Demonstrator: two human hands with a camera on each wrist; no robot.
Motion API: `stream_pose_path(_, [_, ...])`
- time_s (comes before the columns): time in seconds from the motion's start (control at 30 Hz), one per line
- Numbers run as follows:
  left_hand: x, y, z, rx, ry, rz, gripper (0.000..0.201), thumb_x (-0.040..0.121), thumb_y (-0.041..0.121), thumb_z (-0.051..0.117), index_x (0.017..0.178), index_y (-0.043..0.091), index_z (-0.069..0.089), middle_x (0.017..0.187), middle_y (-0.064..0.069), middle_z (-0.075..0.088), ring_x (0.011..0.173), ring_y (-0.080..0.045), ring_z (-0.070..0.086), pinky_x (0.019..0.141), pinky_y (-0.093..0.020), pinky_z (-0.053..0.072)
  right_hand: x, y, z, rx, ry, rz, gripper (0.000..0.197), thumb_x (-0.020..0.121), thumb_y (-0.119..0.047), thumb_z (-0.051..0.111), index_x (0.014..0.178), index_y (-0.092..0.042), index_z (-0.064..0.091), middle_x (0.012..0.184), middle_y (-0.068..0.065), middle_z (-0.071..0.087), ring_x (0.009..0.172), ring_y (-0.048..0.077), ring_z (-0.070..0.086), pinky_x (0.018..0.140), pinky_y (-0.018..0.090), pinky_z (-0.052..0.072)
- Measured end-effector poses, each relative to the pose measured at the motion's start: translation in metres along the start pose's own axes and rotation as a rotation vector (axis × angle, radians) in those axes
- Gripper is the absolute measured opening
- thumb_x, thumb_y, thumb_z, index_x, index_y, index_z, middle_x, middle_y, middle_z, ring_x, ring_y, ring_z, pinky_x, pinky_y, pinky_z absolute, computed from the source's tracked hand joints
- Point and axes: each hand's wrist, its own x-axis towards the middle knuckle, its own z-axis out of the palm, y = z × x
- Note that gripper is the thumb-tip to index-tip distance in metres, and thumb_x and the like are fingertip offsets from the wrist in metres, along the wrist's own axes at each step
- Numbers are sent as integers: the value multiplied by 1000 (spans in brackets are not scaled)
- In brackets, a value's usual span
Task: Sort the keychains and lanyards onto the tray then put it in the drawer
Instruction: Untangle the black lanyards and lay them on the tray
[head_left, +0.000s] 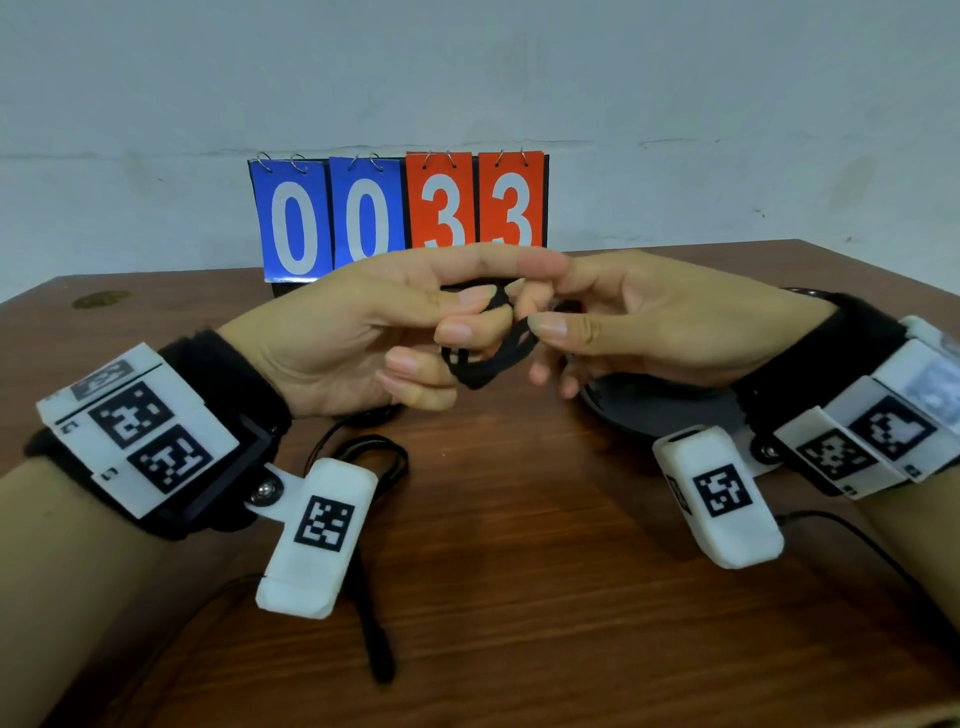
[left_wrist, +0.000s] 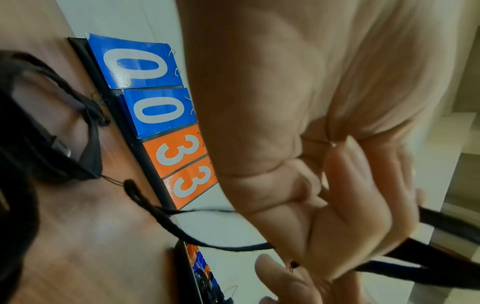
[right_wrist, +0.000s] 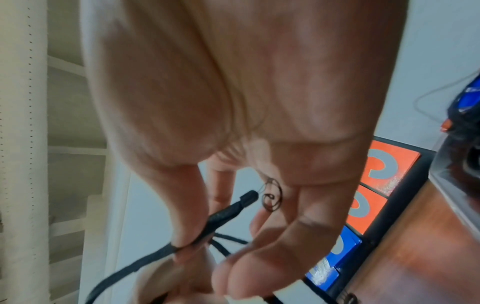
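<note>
From the head view, you have the black lanyard (head_left: 488, 348) gathered between both hands above the middle of the worktop (head_left: 519, 545). Your left hand (head_left: 358, 332) has thumb and curled fingers closed round the bundle, and your right hand (head_left: 639, 322) pinches the cord at its 9 o'clock side, fingertip to thumb. The dark tray (head_left: 660, 410) sits under your right wrist, at about 4 o'clock from the bundle, with something already on its far edge (too hidden to name). A second lanyard (head_left: 374, 545) lies loose on the worktop at 7 o'clock, below your left wrist. The scoreboard (head_left: 397, 213) stands at 12 o'clock.

In the left wrist view the cord (left_wrist: 420, 269) runs taut across your left palm (left_wrist: 350, 205), so that grip is firm; keep it there as the anchor.

In the right wrist view your fingers (right_wrist: 187, 226) clamp the cord just short of its capped end (right_wrist: 248, 198), with a small metal ring (right_wrist: 272, 199) dangling on a thin thread.

To do this well, I would wind the slack into a compact coil, tuck the ring end inside so it cannot snag, then lower the bundle onto a bare part of the tray without letting it spring open.
</note>
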Motion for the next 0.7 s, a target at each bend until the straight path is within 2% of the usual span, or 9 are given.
stream_pose_path(0.03, [-1, -3, -1, -69, -116, -8, 50, 105, 0, 33, 155, 0, 33, 58, 7, 53, 38, -1, 34, 43, -18, 27, 0, 0, 0, -6, 24, -12, 20, 92, -20, 58, 107, -7, 60, 104, -4, 63, 92, 15, 65, 77, 29, 55])
stream_pose_path(0.1, [-1, -4, -4, -140, -330, 11, 54, 104, 6, 35, 156, 17, 38, 61, 9, 53, 43, -5, 24, 48, -24, 20, 0, -1, 1, -5, 51, -22, 29, 92, -20, 57, 114, 0, 58, 102, -5, 61, 90, 14, 64, 76, 27, 56])
stream_pose_path(0.17, [-2, -3, -5, -122, -404, 31, 55, 104, 7, 34, 157, 22, 36, 61, 12, 55, 44, -5, 22, 50, -26, 17, 0, -1, 1, 19, 14, -4, 39, 94, -19, 55, 122, 8, 51, 105, -6, 63, 88, 18, 66, 74, 28, 58])
stream_pose_path(0.23, [-1, -3, -2, -127, -416, 35, 55, 105, 8, 34, 158, 22, 35, 61, 13, 55, 42, -4, 22, 50, -27, 16, -1, -2, 2, 65, -90, 22, 27, 96, -20, 54, 112, 2, 52, 106, 0, 64, 84, 21, 70, 72, 30, 59])
stream_pose_path(0.33, [-1, -3, -1, -107, -368, 58, 53, 103, 11, 39, 155, 21, 41, 59, 12, 51, 40, -3, 22, 51, -29, 12, -2, -4, 2, 99, -185, 55, 16, 98, -20, 49, 103, -6, 52, 98, 2, 70, 79, 22, 70, 73, 30, 57])
stream_pose_path(0.4, [-2, -3, -4, -95, -312, 69, 51, 102, 14, 42, 152, 22, 47, 57, 12, 45, 40, -3, 20, 50, -29, 12, -1, -3, 1, 88, -179, 56, 14, 99, -20, 48, 101, -7, 54, 98, 9, 69, 73, 21, 65, 71, 30, 53])
stream_pose_path(0.53, [-2, 1, -13, -65, -111, 113, 46, 100, 16, 44, 144, 26, 58, 56, 12, 37, 40, -4, 14, 45, -23, 13, -2, 0, -8, 20, -69, 39, 18, 101, -23, 48, 88, -15, 58, 78, 5, 56, 52, 12, 39, 51, 25, 28])
stream_pose_path(0.63, [2, 1, -17, -80, 74, 160, 49, 94, 7, 46, 135, 27, 64, 58, 12, 36, 44, -6, 11, 46, -23, 9, -4, -2, -20, 76, 100, 24, 24, 98, -30, 51, 78, -20, 60, 69, 1, 46, 44, 4, 24, 44, 21, 14])
stream_pose_path(0.7, [4, 0, -21, -89, 157, 179, 48, 99, 4, 43, 136, 26, 62, 61, 13, 40, 45, -6, 13, 47, -23, 9, -7, -5, -27, 85, 211, 15, 24, 94, -31, 52, 74, -20, 57, 66, -1, 44, 43, 1, 22, 43, 20, 11])
